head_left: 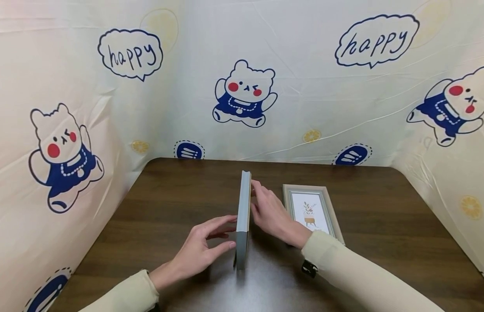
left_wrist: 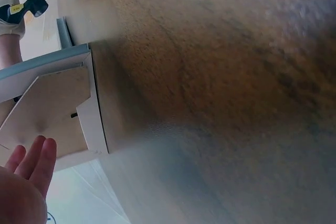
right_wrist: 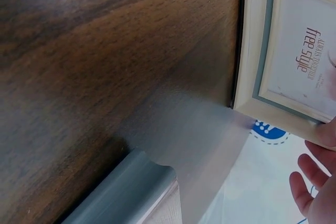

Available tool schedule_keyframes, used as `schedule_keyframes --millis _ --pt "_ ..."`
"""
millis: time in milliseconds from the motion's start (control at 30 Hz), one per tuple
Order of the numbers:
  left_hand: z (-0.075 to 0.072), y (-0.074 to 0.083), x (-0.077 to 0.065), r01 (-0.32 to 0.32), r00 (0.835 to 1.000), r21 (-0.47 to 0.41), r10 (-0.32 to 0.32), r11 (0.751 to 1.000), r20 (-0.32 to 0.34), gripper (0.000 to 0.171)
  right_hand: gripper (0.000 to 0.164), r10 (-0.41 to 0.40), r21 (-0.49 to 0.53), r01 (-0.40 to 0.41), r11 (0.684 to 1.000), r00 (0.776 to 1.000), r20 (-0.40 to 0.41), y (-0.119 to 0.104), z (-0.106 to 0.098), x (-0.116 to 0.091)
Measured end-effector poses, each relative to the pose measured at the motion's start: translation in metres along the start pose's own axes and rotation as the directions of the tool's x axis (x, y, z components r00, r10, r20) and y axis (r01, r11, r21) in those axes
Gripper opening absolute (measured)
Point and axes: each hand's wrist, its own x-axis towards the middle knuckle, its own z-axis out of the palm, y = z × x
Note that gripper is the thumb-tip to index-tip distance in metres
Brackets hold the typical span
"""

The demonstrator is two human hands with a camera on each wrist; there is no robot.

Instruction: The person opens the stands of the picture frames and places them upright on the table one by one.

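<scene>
A picture frame stands upright on the table, edge-on in the head view. My left hand is at its back, fingers extended and thumb apart, the tips at or near the frame. In the left wrist view its fingers lie by the brown backing board. On the front side is my right hand, with its index finger at the far border and no grip round the frame visible. A printed "free style" sheet shows inside in the right wrist view. A second picture frame lies flat beside my right forearm, showing a potted-plant picture.
The dark wooden table is enclosed on three sides by a pale curtain printed with bears and "happy" bubbles. A black band sits at my right wrist, close to the flat frame.
</scene>
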Motion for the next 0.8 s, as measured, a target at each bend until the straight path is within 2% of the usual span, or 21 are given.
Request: schedule_keyframes --millis 100,400,800 --pt "-0.001 -0.002 0.001 0.029 1.0 -0.009 -0.029 1.0 0.007 0.058 0.062 -0.006 -0.007 0.006 1.0 1.0 -0.002 0.0 0.0 0.0" --pt "-0.001 -0.008 0.002 0.066 0.997 -0.056 -0.064 0.996 0.031 0.062 0.061 0.011 0.005 -0.011 1.0 1.0 0.013 0.0 0.0 0.0" --pt "0.0 -0.016 0.004 0.043 0.998 -0.042 -0.042 0.998 0.043 0.065 0.061 -0.003 -0.013 0.003 1.0 1.0 0.001 0.001 0.001 0.0"
